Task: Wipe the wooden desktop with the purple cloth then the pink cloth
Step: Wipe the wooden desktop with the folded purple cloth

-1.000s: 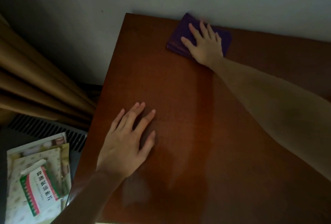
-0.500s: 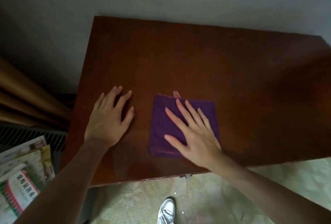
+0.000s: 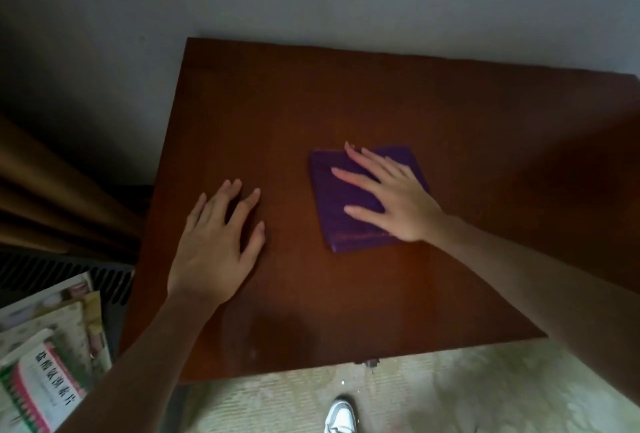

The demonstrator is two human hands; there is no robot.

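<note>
The folded purple cloth (image 3: 334,214) lies flat near the middle of the dark wooden desktop (image 3: 381,100). My right hand (image 3: 394,200) presses down on its right half with fingers spread, pointing up and left. My left hand (image 3: 218,242) rests flat on the bare wood to the left of the cloth, fingers apart, holding nothing. A gap of wood separates the left hand from the cloth. No pink cloth is in view.
The desk's far edge meets a grey wall. Brown curtain folds (image 3: 52,197) hang at the left over a dark vent grille (image 3: 52,273). A pile of printed boxes and papers (image 3: 45,363) sits at lower left. A white shoe (image 3: 341,415) stands on the pale floor.
My right hand dragged the purple cloth from the far edge toward the front of the desk, then pushed it a little away again. The left hand stayed flat on the wood.
</note>
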